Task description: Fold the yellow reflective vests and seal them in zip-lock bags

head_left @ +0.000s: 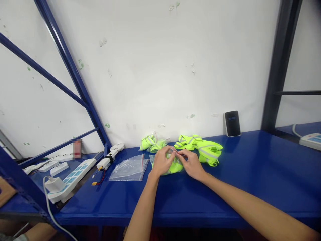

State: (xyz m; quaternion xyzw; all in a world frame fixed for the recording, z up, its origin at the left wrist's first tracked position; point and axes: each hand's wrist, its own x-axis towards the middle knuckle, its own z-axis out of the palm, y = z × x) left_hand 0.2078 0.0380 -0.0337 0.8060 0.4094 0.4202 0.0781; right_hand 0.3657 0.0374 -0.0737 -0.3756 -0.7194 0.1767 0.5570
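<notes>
Both my hands pinch the red-striped top edge of a clear zip bag that has a neon-yellow reflective vest inside. My left hand grips the bag's left part, and my right hand closes on the edge just to its right. Loose neon-yellow vests with grey reflective strips lie crumpled behind and right of my right hand. Behind my left hand sit bagged vests against the wall. Flat clear zip bags with a red strip lie to the left.
On the blue shelf, a white fan-like device and a battery lead with a yellow connector lie left. A power strip is beyond the blue post. A clock display leans by the wall. Someone's arm shows lower left.
</notes>
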